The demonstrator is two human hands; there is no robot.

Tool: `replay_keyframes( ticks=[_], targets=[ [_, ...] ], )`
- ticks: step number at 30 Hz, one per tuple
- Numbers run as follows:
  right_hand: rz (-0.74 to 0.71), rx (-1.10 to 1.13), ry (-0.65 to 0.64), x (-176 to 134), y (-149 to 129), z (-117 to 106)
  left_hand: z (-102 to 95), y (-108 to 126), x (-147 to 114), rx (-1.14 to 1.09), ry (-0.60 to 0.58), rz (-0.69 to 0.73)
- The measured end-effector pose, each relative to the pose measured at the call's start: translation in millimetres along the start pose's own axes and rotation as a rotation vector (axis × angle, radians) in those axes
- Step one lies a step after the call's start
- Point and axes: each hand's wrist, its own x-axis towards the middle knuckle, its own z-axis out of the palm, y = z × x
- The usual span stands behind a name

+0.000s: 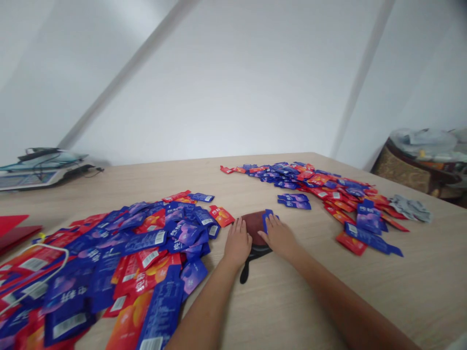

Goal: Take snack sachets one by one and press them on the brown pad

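My left hand lies palm down on the wooden table, fingers together, resting on the left edge of a dark red pouch with a black strap. My right hand rests on the pouch's right side and touches a small blue packet at its fingertips. A big heap of blue and red packets spreads just left of my left hand.
A second spread of blue and red packets lies at the far right of the table, with grey packets beyond it. A scale sits at the far left. Red sheets lie at the left edge. A cluttered side table stands right.
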Motion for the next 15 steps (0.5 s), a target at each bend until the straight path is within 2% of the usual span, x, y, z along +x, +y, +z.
replay_keyframes(
  ticks=[5, 8, 10, 12, 14, 15],
  targets=[
    [0.089, 0.075, -0.043, -7.0, -0.6, -21.6, 0.7, -0.3, -0.6, -0.008, -0.002, -0.014],
    [0.161, 0.223, 0.008, -5.8, 11.0, -31.4, 0.9, -0.2, -0.6, -0.015, -0.003, -0.018],
    [0.204, 0.444, 0.135, -2.3, 20.8, -32.2, 0.9, 0.0, -0.3, -0.016, 0.0, -0.016],
    [0.207, 0.788, 0.265, 2.2, 27.2, -27.4, 0.7, 0.2, 0.4, -0.019, -0.001, -0.015],
    [0.173, 1.116, 0.297, 6.4, 27.4, -18.2, 0.1, 0.5, 1.0, -0.024, 0.0, -0.019],
    [0.16, 1.207, 0.286, 7.9, 25.2, -12.9, -0.4, 0.6, 1.2, -0.026, 0.0, -0.019]
  ],
)
